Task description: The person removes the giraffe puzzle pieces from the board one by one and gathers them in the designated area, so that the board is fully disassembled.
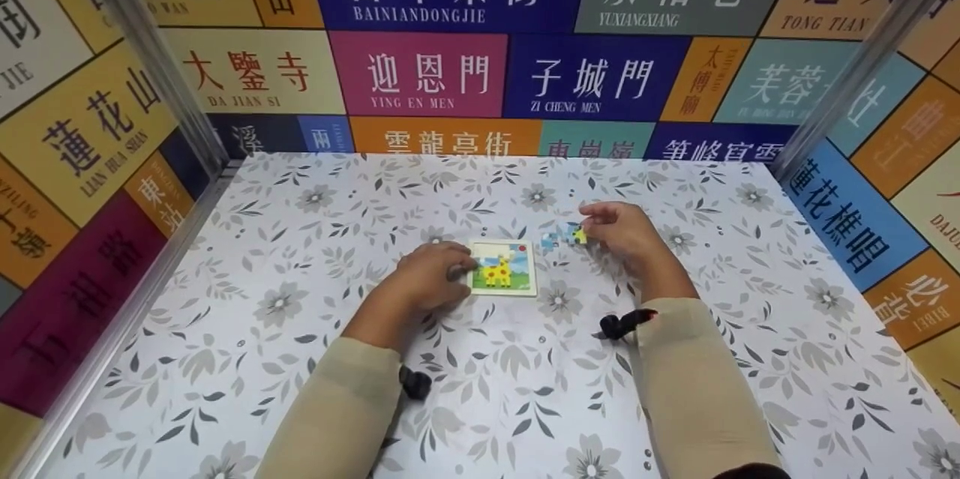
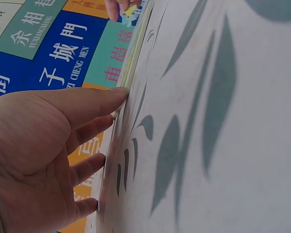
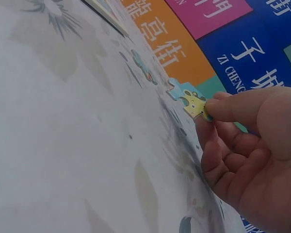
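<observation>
A small square jigsaw puzzle (image 1: 495, 273) in a pale tray shows a yellow giraffe with red spots; its upper part is bare but for a piece with a red dot at the right corner. My left hand (image 1: 429, 273) lies at the tray's left side, thumb tip at its edge and the other fingers spread, fingertips down by the table. Between thumb and forefinger my right hand (image 3: 252, 141) pinches a blue and yellow puzzle piece (image 3: 191, 99) with part of the giraffe's face on it, held just over the table. A loose light blue puzzle piece (image 1: 550, 240) lies right of the tray.
A white table (image 1: 300, 404) with a grey leaf and flower pattern carries everything. Panels with large printed characters (image 1: 420, 74) stand upright behind it and on both sides, with metal posts (image 1: 161, 52) at the corners.
</observation>
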Available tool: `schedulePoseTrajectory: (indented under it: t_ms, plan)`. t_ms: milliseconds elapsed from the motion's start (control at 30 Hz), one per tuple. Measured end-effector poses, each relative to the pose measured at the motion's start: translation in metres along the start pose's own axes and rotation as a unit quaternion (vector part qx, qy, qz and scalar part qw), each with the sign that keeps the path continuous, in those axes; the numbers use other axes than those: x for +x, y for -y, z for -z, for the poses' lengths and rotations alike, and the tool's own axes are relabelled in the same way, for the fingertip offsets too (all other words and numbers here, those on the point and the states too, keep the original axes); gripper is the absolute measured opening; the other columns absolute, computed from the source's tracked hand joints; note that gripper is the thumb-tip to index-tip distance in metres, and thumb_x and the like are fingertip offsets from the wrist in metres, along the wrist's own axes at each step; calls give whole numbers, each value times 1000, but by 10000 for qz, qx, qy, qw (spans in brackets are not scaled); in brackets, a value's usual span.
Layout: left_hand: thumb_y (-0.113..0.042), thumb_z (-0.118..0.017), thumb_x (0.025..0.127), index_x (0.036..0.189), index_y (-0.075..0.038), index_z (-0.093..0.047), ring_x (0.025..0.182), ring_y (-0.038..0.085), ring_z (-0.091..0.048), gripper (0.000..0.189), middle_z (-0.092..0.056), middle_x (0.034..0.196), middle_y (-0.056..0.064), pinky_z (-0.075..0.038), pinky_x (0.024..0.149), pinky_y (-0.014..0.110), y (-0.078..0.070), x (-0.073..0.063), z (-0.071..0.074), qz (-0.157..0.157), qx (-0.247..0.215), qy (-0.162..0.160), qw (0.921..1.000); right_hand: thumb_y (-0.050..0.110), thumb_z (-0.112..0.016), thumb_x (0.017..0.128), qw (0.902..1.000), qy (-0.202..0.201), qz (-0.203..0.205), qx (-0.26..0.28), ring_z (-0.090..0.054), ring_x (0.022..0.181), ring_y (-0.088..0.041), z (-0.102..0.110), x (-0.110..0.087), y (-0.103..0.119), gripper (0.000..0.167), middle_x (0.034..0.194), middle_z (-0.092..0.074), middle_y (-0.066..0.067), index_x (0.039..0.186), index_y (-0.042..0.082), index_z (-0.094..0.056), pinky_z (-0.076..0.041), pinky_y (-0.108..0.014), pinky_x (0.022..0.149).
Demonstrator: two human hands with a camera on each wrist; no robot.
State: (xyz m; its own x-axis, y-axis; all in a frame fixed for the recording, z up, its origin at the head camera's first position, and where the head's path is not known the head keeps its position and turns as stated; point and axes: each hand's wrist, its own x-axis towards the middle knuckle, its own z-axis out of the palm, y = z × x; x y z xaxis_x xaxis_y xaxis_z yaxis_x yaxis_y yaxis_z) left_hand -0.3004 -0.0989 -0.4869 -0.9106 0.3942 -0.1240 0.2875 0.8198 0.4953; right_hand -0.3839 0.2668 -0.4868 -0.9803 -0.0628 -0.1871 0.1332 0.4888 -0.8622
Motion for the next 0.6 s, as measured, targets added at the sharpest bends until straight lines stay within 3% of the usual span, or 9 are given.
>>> schedulePoseTrajectory:
  t_ms: [300, 600]
  plan:
    - [-32, -77, 96, 141, -27, -70, 159, 31, -39, 45, -54, 162, -5, -28, 130, 62, 0, 2, -1, 29, 26, 33, 10000, 15, -73, 100, 9992, -70, -15, -400, -66, 101, -17, -2, 5, -5, 40, 119, -74, -7, 140, 12, -68, -57, -29, 82]
    - [-29, -77, 96, 141, -25, -70, 159, 31, -38, 46, -54, 162, -5, -28, 130, 62, 0, 0, 0, -23, -62, -11, 10000, 12, -71, 100, 9986, -73, -37, -521, -66, 116, -23, -3, 5, -5, 41, 129, -73, -13, 140, 10, -67, -54, -33, 97]
